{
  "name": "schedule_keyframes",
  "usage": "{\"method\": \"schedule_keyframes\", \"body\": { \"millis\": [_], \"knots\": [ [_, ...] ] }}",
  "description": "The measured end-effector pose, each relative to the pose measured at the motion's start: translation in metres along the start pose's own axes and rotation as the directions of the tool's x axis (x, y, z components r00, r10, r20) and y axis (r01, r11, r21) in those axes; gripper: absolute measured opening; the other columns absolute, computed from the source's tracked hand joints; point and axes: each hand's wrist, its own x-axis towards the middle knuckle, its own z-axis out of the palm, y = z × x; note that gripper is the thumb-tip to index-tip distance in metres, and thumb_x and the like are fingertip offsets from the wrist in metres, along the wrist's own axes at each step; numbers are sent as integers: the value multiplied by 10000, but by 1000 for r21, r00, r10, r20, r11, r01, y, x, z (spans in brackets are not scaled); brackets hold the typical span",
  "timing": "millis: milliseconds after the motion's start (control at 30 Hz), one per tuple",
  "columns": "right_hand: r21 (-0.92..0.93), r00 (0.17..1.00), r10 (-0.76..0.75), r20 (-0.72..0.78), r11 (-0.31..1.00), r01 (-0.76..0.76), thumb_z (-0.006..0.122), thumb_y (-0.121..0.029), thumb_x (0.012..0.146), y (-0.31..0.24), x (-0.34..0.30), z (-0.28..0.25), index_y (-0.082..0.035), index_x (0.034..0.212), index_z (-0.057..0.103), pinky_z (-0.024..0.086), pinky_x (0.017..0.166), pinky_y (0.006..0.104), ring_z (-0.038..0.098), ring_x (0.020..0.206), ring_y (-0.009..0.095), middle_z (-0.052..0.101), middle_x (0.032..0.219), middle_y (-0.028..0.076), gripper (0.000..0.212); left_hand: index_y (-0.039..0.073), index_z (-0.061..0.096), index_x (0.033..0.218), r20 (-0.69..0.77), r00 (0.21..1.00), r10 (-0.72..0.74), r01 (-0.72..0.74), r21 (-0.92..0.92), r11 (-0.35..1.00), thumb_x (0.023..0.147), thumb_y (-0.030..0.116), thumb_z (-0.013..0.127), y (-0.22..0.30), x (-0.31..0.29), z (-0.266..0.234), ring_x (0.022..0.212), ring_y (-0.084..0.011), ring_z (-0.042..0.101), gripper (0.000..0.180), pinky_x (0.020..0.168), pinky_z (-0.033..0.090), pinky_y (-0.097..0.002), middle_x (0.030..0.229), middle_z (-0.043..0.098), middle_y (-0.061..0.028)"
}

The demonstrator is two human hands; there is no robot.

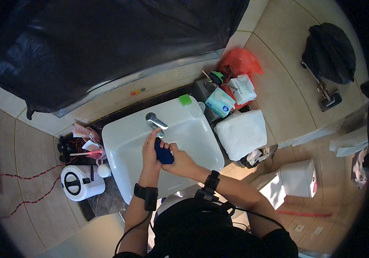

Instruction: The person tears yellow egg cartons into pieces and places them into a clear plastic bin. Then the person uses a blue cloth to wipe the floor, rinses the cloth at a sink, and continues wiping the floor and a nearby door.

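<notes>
Over the white sink basin (126,139), both hands hold a dark blue, soft-looking bundle (163,155), apparently of cloth; its exact kind does not show. My left hand (150,150) presses against its left side, with the fingers pointing up toward the chrome faucet (155,121). From the right, my right hand (179,162) has its fingers bent around the bundle's right side. The fingertips lie just below the faucet's spout, and whether water runs cannot be told. A dark wrist strap with a small box circles each forearm.
Left of the sink stand a white kettle-like appliance (79,184), a small white jar (104,170) and pink cups with brushes. A green block (185,100) sits on the sink's back rim. Folded white towel (241,133), tissue packs and a red bag (241,64) crowd the right.
</notes>
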Motion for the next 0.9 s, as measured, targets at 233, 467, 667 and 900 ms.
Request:
{"method": "schedule_keyframes", "body": {
  "millis": [233, 467, 667, 900],
  "knots": [
    [656, 924, 36, 380, 694, -296, 646, -455, 806, -8, -5, -27, 1, 1016, 441, 421, 407, 254, 574, 501, 175, 576, 643, 110, 542, 36, 550, 1169, 267, 956, -121, 155, -111, 982, 905, 291, 556, 15, -2, -4, 815, -247, 578, 367, 754, 491, -328, 802, 563, -94],
    [786, 819, 19, 573, 268, -557, 530, -451, 901, -4, -14, -32, -11, 994, 453, 342, 341, 220, 486, 380, 147, 551, 587, 113, 456, 52, 379, 1377, 380, 924, -30, -24, 136, 990, 842, 226, 565, 24, -11, -1, 1119, -371, 533, 592, 924, 460, -420, 1078, 570, -189],
    [763, 727, -265, 633, 54, -644, 476, -488, 916, -15, -34, -22, -17, 1086, 444, 333, 317, 234, 464, 359, 157, 541, 592, 115, 502, 133, 416, 1379, 642, 764, -61, -13, 110, 994, 753, 95, 578, 46, -4, -10, 1150, -376, 532, 647, 976, 435, -415, 1231, 533, -238],
    [798, 739, -537, 408, -184, -574, 418, -559, 903, -32, -49, -18, 1, 1167, 421, 305, 349, 213, 413, 374, 132, 469, 607, 85, 619, 85, 617, 1067, 878, 446, 172, 192, -282, 940, 815, 155, 511, 16, 3, 13, 1003, -329, 557, 282, 960, 428, -522, 1142, 530, -213]
  ]
}}
